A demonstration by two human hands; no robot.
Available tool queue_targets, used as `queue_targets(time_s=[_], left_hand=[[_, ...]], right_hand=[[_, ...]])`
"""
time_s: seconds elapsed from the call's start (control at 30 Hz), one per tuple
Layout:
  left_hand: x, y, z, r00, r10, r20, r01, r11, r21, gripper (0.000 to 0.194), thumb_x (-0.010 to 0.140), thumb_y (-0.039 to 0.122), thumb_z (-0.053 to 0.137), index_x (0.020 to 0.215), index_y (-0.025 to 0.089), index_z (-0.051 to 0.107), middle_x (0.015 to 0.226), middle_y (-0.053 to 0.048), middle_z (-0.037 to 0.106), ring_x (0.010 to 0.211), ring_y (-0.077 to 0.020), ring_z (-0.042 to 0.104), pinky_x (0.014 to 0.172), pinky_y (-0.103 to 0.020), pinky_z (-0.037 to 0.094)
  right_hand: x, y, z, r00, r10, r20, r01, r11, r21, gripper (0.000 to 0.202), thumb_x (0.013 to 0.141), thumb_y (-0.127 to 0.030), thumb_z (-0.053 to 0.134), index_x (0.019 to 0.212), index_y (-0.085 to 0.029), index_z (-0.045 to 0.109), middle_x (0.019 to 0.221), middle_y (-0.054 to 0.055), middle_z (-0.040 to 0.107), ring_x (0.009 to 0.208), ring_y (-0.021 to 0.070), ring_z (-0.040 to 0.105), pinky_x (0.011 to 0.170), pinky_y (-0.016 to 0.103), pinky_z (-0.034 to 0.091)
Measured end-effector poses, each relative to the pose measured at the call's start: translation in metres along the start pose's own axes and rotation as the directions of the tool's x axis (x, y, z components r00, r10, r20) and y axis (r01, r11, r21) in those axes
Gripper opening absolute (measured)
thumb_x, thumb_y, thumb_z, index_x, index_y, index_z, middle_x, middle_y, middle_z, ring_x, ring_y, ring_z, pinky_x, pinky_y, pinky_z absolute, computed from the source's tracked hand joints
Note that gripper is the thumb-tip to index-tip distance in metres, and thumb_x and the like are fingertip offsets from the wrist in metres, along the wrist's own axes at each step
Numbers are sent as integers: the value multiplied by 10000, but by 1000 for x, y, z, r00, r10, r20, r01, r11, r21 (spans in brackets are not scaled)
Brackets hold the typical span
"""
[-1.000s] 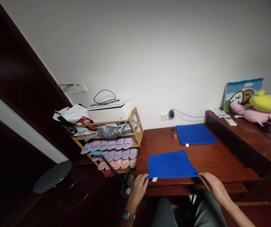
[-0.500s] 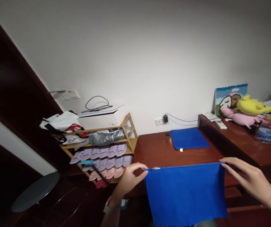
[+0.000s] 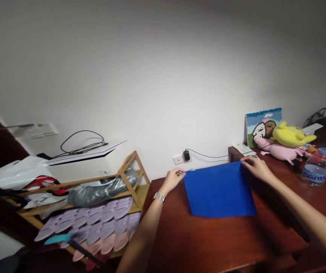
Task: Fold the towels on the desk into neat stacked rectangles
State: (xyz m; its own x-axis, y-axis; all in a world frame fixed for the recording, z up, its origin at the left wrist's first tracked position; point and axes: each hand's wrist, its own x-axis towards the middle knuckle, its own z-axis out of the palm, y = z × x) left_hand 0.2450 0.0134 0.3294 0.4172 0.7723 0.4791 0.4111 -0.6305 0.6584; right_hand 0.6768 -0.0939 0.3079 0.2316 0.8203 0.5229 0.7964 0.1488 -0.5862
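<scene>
A blue fabric mat (image 3: pixel 220 191) hangs from both hands over the desk, its top edge stretched between them. My left hand (image 3: pixel 173 179), with a watch at the wrist, pinches the upper left corner beside a small white label. At the upper right corner, my right hand (image 3: pixel 255 168) grips the edge between thumb and fingers. The second blue mat, seen on the desk before, is hidden behind the held one. Under the hanging mat lies the reddish-brown desk (image 3: pixel 202 242).
A wooden rack (image 3: pixel 136 182) with several rows of slippers (image 3: pixel 106 210), a white box (image 3: pixel 80 167) and bags stands at left. At right are a plastic bottle (image 3: pixel 317 168), plush toys (image 3: pixel 290 136) and a picture (image 3: pixel 263 125). A black plug (image 3: pixel 186 154) sits in the wall socket.
Both hands have carried the mat forward and up, toward the wall, over the desk. It now covers the mat lying there. The camera view has shifted closer to the desk.
</scene>
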Motion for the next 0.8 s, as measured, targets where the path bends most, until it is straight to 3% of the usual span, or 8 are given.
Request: queue_targets(time_s=[0.13,0.27,0.43,0.53,0.63,0.7,0.8], left_hand=[[61,-16,19,986,42,-162,-35,998,43,274,929,440,658,961,183,747,946,-70,778,864,-203,695,845,-340,549],[67,-39,47,970,88,-225,-68,993,94,232,950,392,638,985,190,748,971,-73,761,863,-194,667,830,-330,539],[25,-98,112,982,151,-115,-121,965,233,193,970,297,568,965,214,741,953,-63,746,823,-195,663,816,-346,559],[-12,-142,163,997,72,1,-70,961,269,190,968,241,532,984,240,721,995,-58,740,893,-210,692,825,-341,569],[-47,-173,204,997,9,83,-33,954,299,193,944,174,518,949,253,693,999,-51,729,925,-215,706,841,-334,574],[-66,-183,219,995,-10,100,-24,944,329,218,931,138,495,954,255,677,1007,-51,723,939,-219,707,860,-345,574],[-81,-185,224,994,-14,105,-25,930,367,262,939,121,449,988,255,669,1038,-61,715,968,-229,698,887,-372,571]], right_hand=[[70,19,12,995,12,-96,-12,1000,0,317,890,-397,559,1038,-200,759,1046,78,802,984,250,738,959,393,539],[83,56,33,989,55,-141,-48,997,55,355,889,-447,567,1050,-195,759,1073,89,796,986,244,728,955,389,534],[39,126,96,988,127,-83,-118,987,106,364,851,-471,532,1001,-220,748,1047,79,805,998,269,741,965,422,548],[-6,175,148,975,223,-7,-222,970,99,356,840,-452,484,958,-231,736,1051,86,807,1030,285,750,982,432,549],[-50,215,191,947,310,84,-314,949,36,351,843,-433,454,943,-238,727,1066,96,802,1044,296,749,976,434,554],[-72,232,207,948,306,90,-308,951,6,353,856,-420,433,962,-240,718,1098,102,791,1063,292,741,991,429,546],[-91,241,213,963,251,100,-251,968,-17,382,886,-425,399,1028,-236,699,1166,114,764,1109,291,722,1016,434,537]])
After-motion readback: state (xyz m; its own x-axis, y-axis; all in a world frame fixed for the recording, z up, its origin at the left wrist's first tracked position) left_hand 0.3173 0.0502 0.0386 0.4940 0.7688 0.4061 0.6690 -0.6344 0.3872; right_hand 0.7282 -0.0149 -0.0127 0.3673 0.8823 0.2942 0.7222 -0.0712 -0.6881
